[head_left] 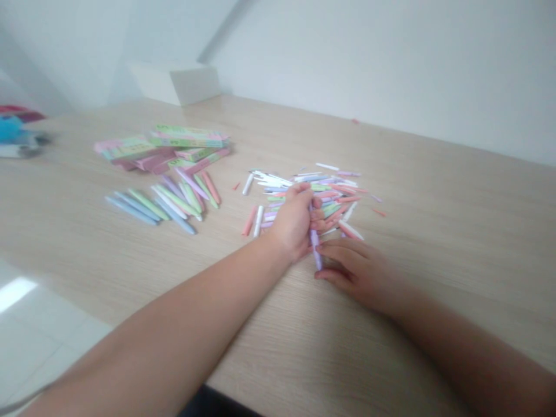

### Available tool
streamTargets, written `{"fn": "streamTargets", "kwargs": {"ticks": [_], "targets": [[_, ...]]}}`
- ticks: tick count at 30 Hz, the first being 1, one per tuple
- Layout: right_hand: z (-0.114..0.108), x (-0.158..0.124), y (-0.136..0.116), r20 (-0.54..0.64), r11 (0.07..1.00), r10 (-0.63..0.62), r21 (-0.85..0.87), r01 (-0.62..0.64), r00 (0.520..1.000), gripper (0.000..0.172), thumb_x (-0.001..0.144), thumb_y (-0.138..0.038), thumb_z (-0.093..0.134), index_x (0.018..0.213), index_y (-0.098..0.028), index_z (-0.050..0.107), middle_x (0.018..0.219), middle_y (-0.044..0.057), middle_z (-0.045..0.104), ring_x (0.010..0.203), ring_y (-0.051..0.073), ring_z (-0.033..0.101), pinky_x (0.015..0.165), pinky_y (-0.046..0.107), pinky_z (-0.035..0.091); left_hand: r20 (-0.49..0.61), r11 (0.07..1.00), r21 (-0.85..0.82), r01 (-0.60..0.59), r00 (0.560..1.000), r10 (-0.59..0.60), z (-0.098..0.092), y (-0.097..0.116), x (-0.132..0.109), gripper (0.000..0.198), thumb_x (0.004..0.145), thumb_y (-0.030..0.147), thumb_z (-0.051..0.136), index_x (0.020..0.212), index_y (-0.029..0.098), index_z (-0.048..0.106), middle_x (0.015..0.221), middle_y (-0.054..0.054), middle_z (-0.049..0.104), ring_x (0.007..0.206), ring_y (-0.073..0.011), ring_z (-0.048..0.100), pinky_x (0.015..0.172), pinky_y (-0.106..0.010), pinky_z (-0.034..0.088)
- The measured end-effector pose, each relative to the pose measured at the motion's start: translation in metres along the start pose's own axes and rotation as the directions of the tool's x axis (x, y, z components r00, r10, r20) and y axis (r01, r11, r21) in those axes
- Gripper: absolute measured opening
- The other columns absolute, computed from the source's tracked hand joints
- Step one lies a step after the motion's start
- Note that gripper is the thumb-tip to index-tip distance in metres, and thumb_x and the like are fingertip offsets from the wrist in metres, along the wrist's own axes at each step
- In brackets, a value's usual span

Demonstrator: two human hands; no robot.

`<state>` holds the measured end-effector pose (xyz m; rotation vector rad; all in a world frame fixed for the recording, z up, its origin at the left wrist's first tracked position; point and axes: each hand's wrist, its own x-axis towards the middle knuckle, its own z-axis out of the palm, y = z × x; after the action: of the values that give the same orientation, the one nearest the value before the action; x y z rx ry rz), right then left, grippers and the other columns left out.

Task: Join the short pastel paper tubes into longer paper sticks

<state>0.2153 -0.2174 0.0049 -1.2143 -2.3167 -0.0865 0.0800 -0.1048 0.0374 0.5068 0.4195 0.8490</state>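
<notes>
We hold a purple pen (315, 248) just above the table (434, 191), right in front of the pile of pen parts (324, 191). Our left hand (294, 223) is closed around its top half. Our right hand (358, 267) lies low with bent fingers touching the bottom end; we cannot tell if it pinches. The pen looks light, stiff and smooth, so it may slip. The middle is the best place to grab it. To the left lie a row of pens (163, 202) and flat boxes (174, 145).
</notes>
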Motion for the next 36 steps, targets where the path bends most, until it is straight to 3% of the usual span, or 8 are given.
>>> {"fn": "streamTargets", "kwargs": {"ticks": [4,7,10,13,23,30,34,36], "targets": [[-0.002,-0.002,0.008,0.007,0.997,0.031,0.067,-0.031,0.999,0.048,0.090,-0.049,0.070,0.130,-0.026,0.056,0.114,0.008,0.073,0.102,0.027,0.071,0.091,0.044,0.057,-0.023,0.998,-0.055,0.016,1.000,-0.017,-0.001,0.007,0.002,0.023,0.083,0.011,0.054,0.095,0.026,0.041,0.069,0.008,0.042,0.039,-0.0022,0.031,0.039,-0.013,0.020],[-0.010,-0.003,0.006,-0.075,0.998,0.037,0.063,-0.032,0.996,0.037,0.092,-0.050,0.067,0.116,-0.024,0.058,0.097,0.005,0.072,0.081,0.021,0.070,0.074,0.035,0.058,-0.012,0.994,-0.102,0.029,0.999,-0.030,-0.002,0.013,0.004,0.016,0.087,0.015,0.055,0.092,0.024,0.043,0.068,0.007,0.042,0.040,-0.0020,0.031,0.038,-0.012,0.019],[-0.026,0.000,-0.004,-0.123,0.981,-0.176,-0.110,0.162,0.977,0.014,0.096,-0.034,0.067,0.099,-0.023,0.060,0.080,0.002,0.071,0.070,0.017,0.066,0.065,0.031,0.055,-0.004,0.992,-0.126,0.024,1.000,-0.025,-0.003,0.016,0.006,0.012,0.090,0.015,0.052,0.090,0.023,0.043,0.067,0.007,0.042,0.039,-0.0022,0.031,0.038,-0.013,0.019],[-0.040,0.005,-0.020,-0.072,0.912,-0.347,-0.258,0.318,0.935,0.014,0.089,-0.024,0.076,0.091,-0.024,0.062,0.074,-0.002,0.072,0.063,0.015,0.064,0.057,0.030,0.050,0.005,0.991,-0.134,0.023,1.000,-0.023,-0.005,0.017,0.008,0.012,0.090,0.015,0.053,0.088,0.022,0.044,0.066,0.007,0.043,0.039,-0.0018,0.031,0.038,-0.013,0.018],[-0.043,0.009,-0.046,-0.070,0.807,-0.468,-0.441,0.393,0.881,0.024,0.083,-0.027,0.082,0.074,-0.029,0.060,0.069,-0.010,0.073,0.059,0.010,0.066,0.049,0.028,0.049,0.003,0.991,-0.135,0.018,1.000,-0.018,-0.005,0.019,0.008,0.011,0.092,0.018,0.054,0.086,0.020,0.045,0.065,0.007,0.043,0.040,-0.0021,0.031,0.038,-0.013,0.019],[-0.036,0.008,-0.037,-0.051,0.889,-0.371,-0.307,0.339,0.927,0.008,0.092,-0.019,0.071,0.095,-0.022,0.064,0.078,0.000,0.076,0.066,0.015,0.069,0.059,0.031,0.054,0.007,0.988,-0.145,0.045,0.999,-0.044,-0.004,0.019,0.007,0.012,0.096,0.020,0.051,0.086,0.020,0.043,0.066,0.007,0.042,0.041,-0.0013,0.030,0.039,-0.012,0.018],[-0.020,-0.002,-0.020,-0.096,0.976,-0.128,-0.189,0.108,0.987,0.026,0.096,-0.009,0.053,0.117,-0.024,0.059,0.100,0.005,0.075,0.090,0.021,0.070,0.080,0.037,0.057,0.031,0.991,-0.132,0.014,0.999,-0.010,-0.003,0.016,0.006,0.010,0.094,0.017,0.049,0.087,0.021,0.044,0.065,0.006,0.043,0.041,-0.0026,0.033,0.040,-0.013,0.022],[-0.011,-0.007,-0.014,-0.138,0.994,0.045,-0.092,-0.058,0.989,0.033,0.094,-0.013,0.055,0.126,-0.024,0.054,0.107,0.008,0.071,0.093,0.023,0.068,0.080,0.039,0.057,0.036,0.992,-0.125,-0.015,0.999,0.019,-0.003,0.014,0.005,0.009,0.093,0.016,0.050,0.088,0.021,0.044,0.065,0.006,0.044,0.042,-0.0037,0.035,0.040,-0.014,0.026]]}}
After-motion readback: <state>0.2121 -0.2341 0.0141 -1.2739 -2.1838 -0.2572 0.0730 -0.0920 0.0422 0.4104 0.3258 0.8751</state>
